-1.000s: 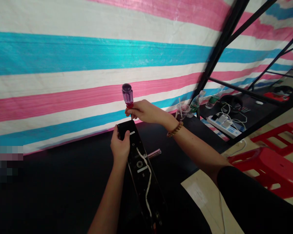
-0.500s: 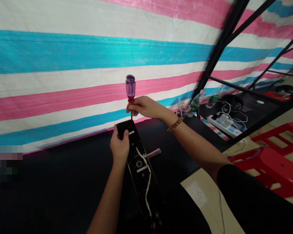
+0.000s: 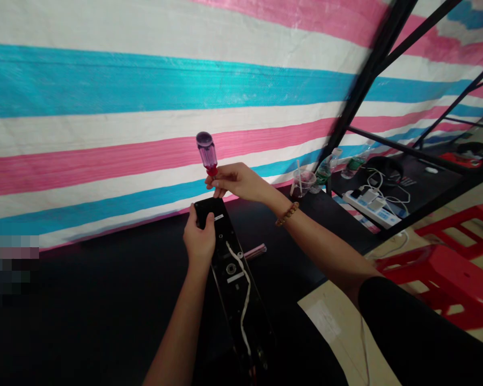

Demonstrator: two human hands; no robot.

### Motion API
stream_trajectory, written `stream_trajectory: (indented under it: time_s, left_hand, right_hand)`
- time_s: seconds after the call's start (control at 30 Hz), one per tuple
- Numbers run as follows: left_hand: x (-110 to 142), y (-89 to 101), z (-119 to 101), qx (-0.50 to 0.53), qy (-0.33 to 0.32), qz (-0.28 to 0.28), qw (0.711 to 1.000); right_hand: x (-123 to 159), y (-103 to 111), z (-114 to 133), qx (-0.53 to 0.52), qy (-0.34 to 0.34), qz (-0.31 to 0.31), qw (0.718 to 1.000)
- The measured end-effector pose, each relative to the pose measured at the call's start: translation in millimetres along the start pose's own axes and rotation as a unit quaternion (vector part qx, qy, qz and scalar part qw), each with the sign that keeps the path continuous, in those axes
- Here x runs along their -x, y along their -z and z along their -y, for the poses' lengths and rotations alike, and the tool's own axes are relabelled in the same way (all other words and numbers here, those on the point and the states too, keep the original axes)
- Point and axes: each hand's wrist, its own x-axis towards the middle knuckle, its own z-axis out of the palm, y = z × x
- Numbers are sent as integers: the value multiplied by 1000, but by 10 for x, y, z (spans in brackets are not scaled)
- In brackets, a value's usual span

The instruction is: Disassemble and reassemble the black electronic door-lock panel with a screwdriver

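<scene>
My right hand (image 3: 233, 179) pinches the shaft of a screwdriver (image 3: 207, 153) with a clear purple handle and a red collar. The handle points up and leans left; its tip is hidden behind my fingers, near the far end of a long black device (image 3: 225, 289). My left hand (image 3: 200, 236) is wrapped round that far end, thumb on top. Along the device run a white twisted cable (image 3: 246, 300), small holes and white labels. A second clear pinkish handle (image 3: 255, 251) lies on the black table just right of the device.
A plastic cup with a straw (image 3: 304, 182) and bottles (image 3: 326, 166) stand at the table's back right. Beyond a black metal frame (image 3: 358, 86) lies a power strip (image 3: 372, 208) with cables. Red stools (image 3: 446, 279) are at right. A striped tarp (image 3: 145, 86) hangs behind.
The screwdriver has tilted to the left and sits slightly lower, with my right hand's fingers closer to the device's end. My left hand keeps its hold.
</scene>
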Motion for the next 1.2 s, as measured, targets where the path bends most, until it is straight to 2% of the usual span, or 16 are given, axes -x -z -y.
stream_trajectory:
  time_s: [0.2,0.4,0.6,0.8,0.93,1.0,1.2]
  left_hand:
    - [-17,-4,49,6,-4,0,1000]
    - [0,1,-22,1,-1,-5,1000]
    - [-2,-3,-22,2,-6,-1,1000]
    - [-6,-1,-5,-6,-6,-3,1000]
    - [-1,6,-23,-25,-7,-1,1000]
    - [-2,5,-15,-23,-10,0,1000]
    - [-8,1,-5,-6,-5,2,1000]
  right_hand:
    - [-24,-49,-42,2,-22,-97,995]
    - [-6,-33,32,-15,-23,-56,998]
    - [-32,-40,-33,-3,-6,-127,992]
    - [8,-52,26,-15,14,-78,997]
    - [-26,-90,41,-22,6,-137,990]
    - [-31,-100,53,-27,2,-145,989]
    - [3,-69,16,-37,-2,-96,995]
